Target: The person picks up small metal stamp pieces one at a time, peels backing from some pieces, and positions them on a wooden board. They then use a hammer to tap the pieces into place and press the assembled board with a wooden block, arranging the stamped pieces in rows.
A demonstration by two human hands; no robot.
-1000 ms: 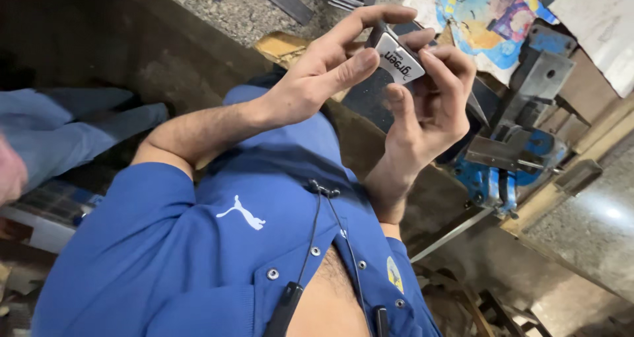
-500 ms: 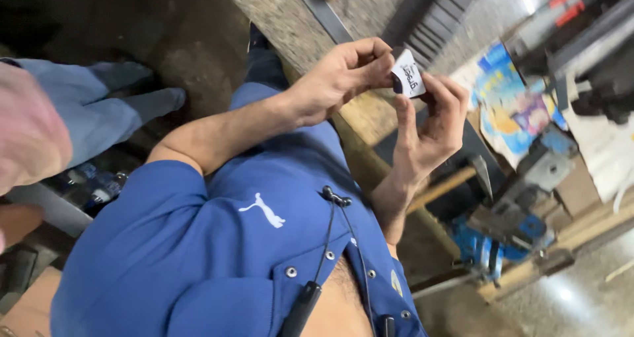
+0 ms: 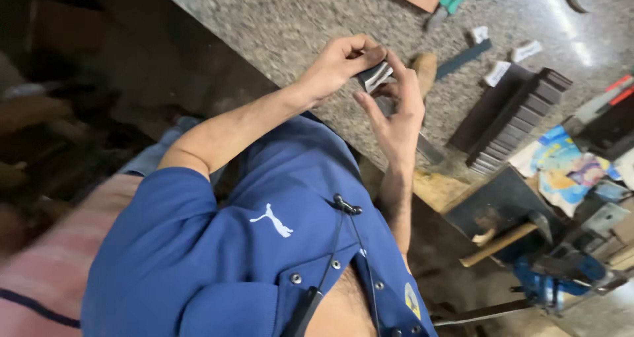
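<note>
Left hand [image 3: 340,63] pinched a small dark flat block with a pale label [image 3: 374,75] between thumb and fingers, above the speckled grey bench [image 3: 277,20]. Right hand [image 3: 396,116] stood half open, palm cupped just beneath, fingertips touching the block's edge. Doing this well probably meant keeping the pinch firm and the right hand close under, so the piece could not slip. A stack of dark plates [image 3: 512,116] lay well apart.
</note>
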